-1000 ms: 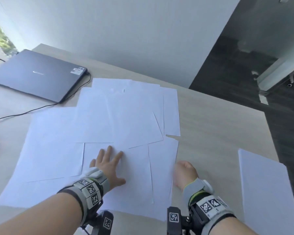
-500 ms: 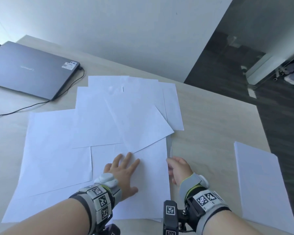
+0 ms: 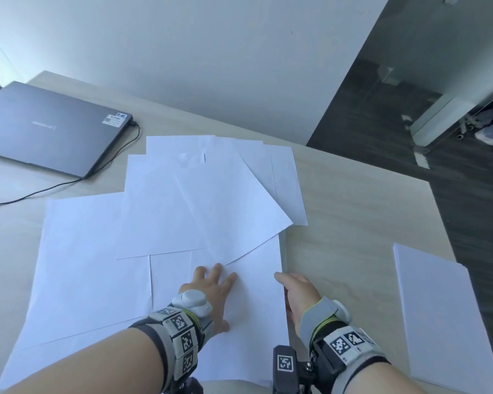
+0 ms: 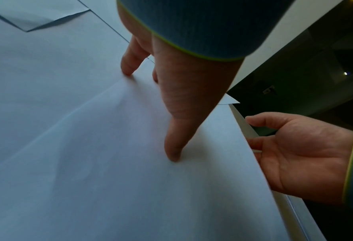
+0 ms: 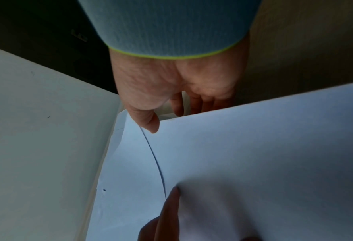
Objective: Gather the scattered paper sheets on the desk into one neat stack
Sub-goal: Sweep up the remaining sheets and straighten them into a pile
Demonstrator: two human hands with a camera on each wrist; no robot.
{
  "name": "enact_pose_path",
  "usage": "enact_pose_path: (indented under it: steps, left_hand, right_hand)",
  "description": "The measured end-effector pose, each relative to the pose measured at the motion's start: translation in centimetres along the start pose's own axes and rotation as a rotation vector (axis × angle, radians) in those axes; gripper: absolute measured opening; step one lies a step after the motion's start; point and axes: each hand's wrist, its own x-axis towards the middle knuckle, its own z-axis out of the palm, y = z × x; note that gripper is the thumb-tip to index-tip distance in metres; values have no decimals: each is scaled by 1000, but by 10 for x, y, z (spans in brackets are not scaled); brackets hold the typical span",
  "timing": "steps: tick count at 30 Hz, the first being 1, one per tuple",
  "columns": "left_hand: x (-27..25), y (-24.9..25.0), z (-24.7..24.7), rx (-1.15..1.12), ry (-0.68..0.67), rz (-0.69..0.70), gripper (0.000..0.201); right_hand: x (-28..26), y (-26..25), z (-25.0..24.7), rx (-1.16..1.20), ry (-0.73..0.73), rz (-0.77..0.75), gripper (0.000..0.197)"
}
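Note:
Several white paper sheets [image 3: 160, 211] lie overlapping on the wooden desk [image 3: 353, 223], and one of them [image 3: 231, 200] is tilted over the others. My left hand [image 3: 211, 291] presses flat, fingers spread, on the nearest sheets [image 3: 253, 314]; the left wrist view shows its fingertips [image 4: 171, 153] down on the paper. My right hand [image 3: 296, 291] pinches the right edge of those near sheets. Its thumb [image 5: 148, 122] lies on top and its fingers [image 5: 194, 104] reach under the lifted edge.
A separate pile of white paper [image 3: 438, 322] lies at the desk's right edge. A closed grey laptop [image 3: 49, 126] sits at the back left, with a black cable [image 3: 69, 186] trailing across the desk. The dark floor [image 3: 410, 123] drops away on the right.
My right hand has moved left and taken hold of the near sheets' right edge. The left hand slid right on the paper. The upper sheet has turned to a tilt.

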Motion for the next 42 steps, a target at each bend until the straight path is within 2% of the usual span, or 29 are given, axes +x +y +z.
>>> enact_pose_path:
  steps: [2, 4, 6, 8, 11, 13, 16, 19, 20, 23, 27, 31, 36, 39, 42]
  left_hand:
    - [-1, 0, 1, -3, 2, 4, 104]
    - [0, -1, 1, -7, 6, 7, 104]
    - [0, -3, 2, -16, 7, 9, 105]
    - [0, -4, 3, -22, 8, 13, 106]
    - [-1, -4, 3, -25, 23, 7, 103]
    - [-2, -6, 1, -19, 87, -3, 93]
    - [1, -9, -2, -35, 161, 12, 87]
    - [9, -13, -8, -42, 93, -11, 100]
    - [12, -14, -8, -48, 64, -31, 102]
    - [14, -19, -9, -82, 30, -104, 96]
    - [12, -21, -10, -59, 21, -124, 86]
    - [16, -27, -7, -112, 24, -175, 82]
    - [19, -33, -18, -129, 9, -272, 80]
    - [20, -20, -33, -143, 107, -334, 70]
    - [24, 13, -48, -347, 256, -241, 64]
  right_hand:
    - [0, -2, -2, -20, -14, 36, 35]
    - [-2, -2, 0, -20, -44, 81, 59]
    - [-1, 0, 1, 1, -71, 103, 68]
    - [-9, -2, 3, -20, -115, 75, 54]
    - [-13, -3, 4, -67, -132, -14, 17]
    - [-12, 0, 3, -126, -108, -92, 9]
    - [-6, 13, 0, -310, -71, -162, 16]
    - [6, 23, -2, -370, -48, -170, 41]
    - [7, 23, -4, -374, -41, -178, 43]
    - [2, 19, -15, -386, 14, -196, 24]
    - [10, 19, -40, -406, 90, -177, 31]
    - [8, 18, -71, -443, 147, -140, 16]
    - [3, 21, -124, -350, 334, -111, 25]
    - [-3, 23, -157, -255, 415, -110, 24]
    - [-5, 25, -175, -165, 405, -164, 27]
